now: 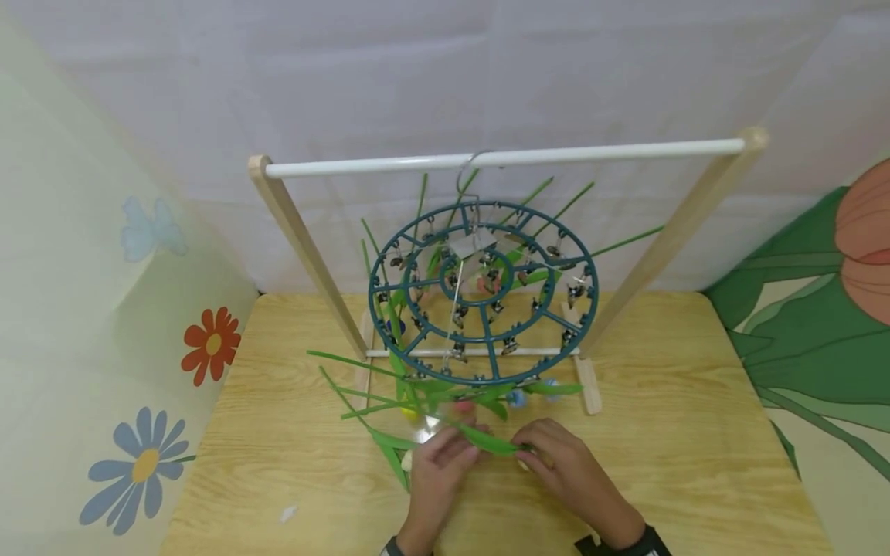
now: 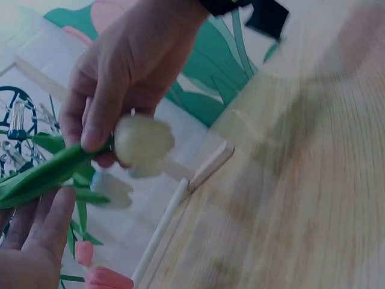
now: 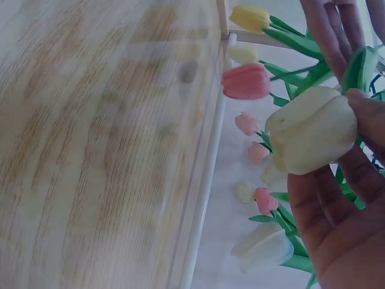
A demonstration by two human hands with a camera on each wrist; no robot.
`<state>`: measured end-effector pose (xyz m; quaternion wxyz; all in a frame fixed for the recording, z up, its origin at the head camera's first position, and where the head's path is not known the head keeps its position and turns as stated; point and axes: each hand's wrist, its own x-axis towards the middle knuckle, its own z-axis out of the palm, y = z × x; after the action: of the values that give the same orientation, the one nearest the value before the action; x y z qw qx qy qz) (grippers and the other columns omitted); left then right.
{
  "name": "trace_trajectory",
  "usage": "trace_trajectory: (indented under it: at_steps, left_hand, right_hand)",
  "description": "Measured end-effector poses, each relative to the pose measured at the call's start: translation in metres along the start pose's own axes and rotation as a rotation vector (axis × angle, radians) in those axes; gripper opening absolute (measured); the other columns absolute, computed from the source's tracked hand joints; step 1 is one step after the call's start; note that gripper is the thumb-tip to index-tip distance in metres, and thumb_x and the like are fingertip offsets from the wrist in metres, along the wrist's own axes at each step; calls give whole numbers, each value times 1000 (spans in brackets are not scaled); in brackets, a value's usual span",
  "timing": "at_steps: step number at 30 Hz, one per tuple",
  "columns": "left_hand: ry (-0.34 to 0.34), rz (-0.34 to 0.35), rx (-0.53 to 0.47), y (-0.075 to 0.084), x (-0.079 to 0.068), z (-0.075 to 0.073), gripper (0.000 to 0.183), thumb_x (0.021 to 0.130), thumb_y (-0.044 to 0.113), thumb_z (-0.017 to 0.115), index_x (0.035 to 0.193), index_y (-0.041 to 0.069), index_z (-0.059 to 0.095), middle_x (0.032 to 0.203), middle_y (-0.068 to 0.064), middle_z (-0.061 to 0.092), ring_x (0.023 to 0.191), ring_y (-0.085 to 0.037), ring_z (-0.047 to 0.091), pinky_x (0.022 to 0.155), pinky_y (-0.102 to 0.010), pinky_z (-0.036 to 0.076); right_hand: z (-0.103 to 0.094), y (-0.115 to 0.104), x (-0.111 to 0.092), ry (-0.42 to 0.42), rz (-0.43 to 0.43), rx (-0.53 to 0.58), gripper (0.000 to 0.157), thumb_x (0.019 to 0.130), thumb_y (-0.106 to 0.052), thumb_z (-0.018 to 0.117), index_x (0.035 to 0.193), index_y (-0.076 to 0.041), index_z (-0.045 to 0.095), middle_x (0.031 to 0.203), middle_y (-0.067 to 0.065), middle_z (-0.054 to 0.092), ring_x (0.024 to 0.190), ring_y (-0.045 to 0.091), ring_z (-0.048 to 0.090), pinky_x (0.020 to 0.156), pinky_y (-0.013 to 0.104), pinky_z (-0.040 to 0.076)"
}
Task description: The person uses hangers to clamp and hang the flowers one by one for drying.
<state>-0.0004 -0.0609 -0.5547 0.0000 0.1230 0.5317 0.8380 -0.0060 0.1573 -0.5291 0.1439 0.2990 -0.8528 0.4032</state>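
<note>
A cream-white artificial tulip [image 3: 313, 129] with a green leaf [image 2: 51, 174] lies between the two hands. My right hand [image 1: 563, 463] pinches its stem just below the blossom. At the leaf end, my left hand [image 1: 441, 463] has its fingers nearly straight, close against the leaf; whether they bear its weight I cannot tell. Beyond both hands hangs a round dark-teal clip hanger [image 1: 490, 371], its metal clips dangling and several green stems around it. Pink, white and yellow tulips hang below, among them a pink tulip [image 3: 246, 81] and a yellow tulip [image 3: 249, 18].
A wooden stand with a white top bar [image 1: 598, 154] carries the hanger by its hook. The stand's right foot [image 1: 589, 386] rests on the wood-grain table [image 1: 667, 463]. A small white scrap [image 1: 288, 513] lies at the front left. Flower-printed cloth [image 1: 69, 347] borders the left side.
</note>
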Motion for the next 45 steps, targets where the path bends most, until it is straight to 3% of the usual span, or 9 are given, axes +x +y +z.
trace_trajectory:
  at_steps: [4, 7, 12, 17, 23, 30, 36, 39, 45]
  left_hand:
    - [34, 46, 50, -4, 2, 5, 22, 93, -12, 63, 114, -20, 62, 108, -16, 78, 102, -19, 76, 86, -30, 64]
    - [56, 92, 87, -5, 3, 8, 16, 93, -12, 64, 108, -17, 67, 104, -27, 75, 99, -20, 77, 85, -31, 65]
    - [70, 150, 162, -5, 1, 9, 16, 91, -11, 67, 106, -13, 70, 101, -35, 70, 98, -19, 77, 87, -34, 64]
    - [27, 321, 269, -5, 3, 7, 16, 88, -16, 67, 103, -11, 71, 98, -31, 72, 101, -23, 76, 94, -34, 61]
    - [-31, 490, 413, -4, 8, 3, 19, 83, -19, 71, 99, -10, 73, 97, -25, 75, 106, -27, 73, 104, -32, 57]
    - [-72, 517, 579, -3, 13, 3, 20, 81, -11, 77, 99, -3, 75, 96, -16, 79, 94, -26, 75, 93, -30, 61]
    - [-89, 521, 596, -2, 15, 3, 19, 79, -12, 79, 96, -4, 75, 96, -17, 78, 90, -27, 76, 91, -26, 62]
    - [-102, 511, 565, -2, 15, 4, 19, 80, -14, 77, 97, -7, 74, 97, -21, 77, 88, -28, 76, 84, -25, 63]
    - [-81, 530, 617, -2, 16, 8, 18, 79, -13, 78, 95, -5, 74, 97, -20, 77, 84, -28, 77, 76, -21, 63]
  right_hand:
    - [-4, 1, 0, -12, -41, -70, 13, 95, -23, 75, 108, -22, 70, 107, -11, 69, 96, 8, 65, 84, 9, 50]
    - [-15, 4, 2, 38, -71, -94, 20, 101, -35, 66, 109, -18, 72, 108, -7, 70, 96, 10, 65, 85, 11, 52]
    - [-47, 11, 10, 232, 17, -89, 18, 89, -7, 81, 104, -8, 73, 98, 2, 70, 81, 2, 58, 68, 12, 50]
    - [-80, 16, 29, 374, 144, -167, 52, 71, 15, 83, 119, 1, 69, 108, 12, 67, 88, 0, 53, 74, 9, 44]
    - [-101, 22, 64, 264, 177, -116, 67, 75, 10, 85, 137, -5, 63, 117, 6, 66, 96, 1, 55, 79, 6, 45]
    - [-106, 27, 85, 123, 113, 108, 44, 86, 16, 72, 127, 1, 67, 118, -1, 73, 95, -2, 65, 75, 10, 55]
    - [-100, 20, 84, 128, 122, 208, 42, 75, 25, 76, 110, 3, 70, 103, 15, 74, 87, 0, 70, 71, 16, 62]
    - [-92, 17, 81, 144, 88, 223, 42, 71, 24, 79, 104, -1, 72, 97, 10, 74, 80, 2, 70, 67, 18, 62]
    - [-74, 9, 76, 176, 41, 213, 41, 67, 17, 86, 96, -9, 73, 84, -2, 70, 71, 4, 63, 60, 15, 55]
